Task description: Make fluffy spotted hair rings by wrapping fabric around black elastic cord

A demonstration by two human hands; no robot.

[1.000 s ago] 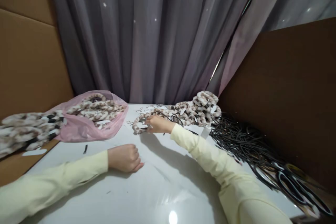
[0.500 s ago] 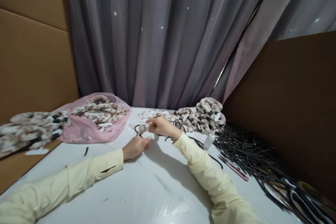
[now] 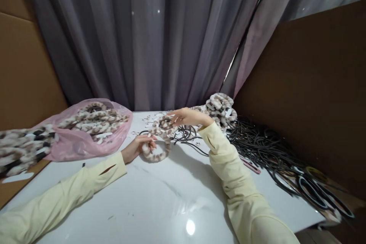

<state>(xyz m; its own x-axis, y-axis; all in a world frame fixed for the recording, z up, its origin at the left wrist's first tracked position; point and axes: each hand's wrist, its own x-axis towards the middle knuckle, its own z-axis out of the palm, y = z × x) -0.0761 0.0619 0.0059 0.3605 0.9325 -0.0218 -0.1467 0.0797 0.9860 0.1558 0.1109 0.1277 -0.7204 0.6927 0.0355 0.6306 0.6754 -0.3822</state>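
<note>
My left hand [image 3: 138, 148] is closed on a fluffy ring [image 3: 156, 157], a white and brown plush loop held just over the white table [image 3: 160, 202]. Beyond it, more fluffy loops [image 3: 163, 124] of the same plush lie toward the back. My right hand [image 3: 188, 117] reaches over these with fingers stretched out and apart; its fingertips are at the loops, though whether they press on them I cannot tell. Black cords [image 3: 187, 134] lie beneath and beside the right wrist.
A pink plastic bag [image 3: 85, 148] of fluffy loops sits at left, with another stack [image 3: 25, 146] beside it. At right are a fluffy pile [image 3: 220, 106], a heap of black cords [image 3: 257, 145] and a pink tool [image 3: 251, 166]. Cardboard walls [image 3: 303, 68] flank the table; a grey curtain [image 3: 148, 45] hangs behind.
My right hand has let go of the plush piece and moved right and back to the loops. The left hand now holds a fluffy ring. The view has swung right.
</note>
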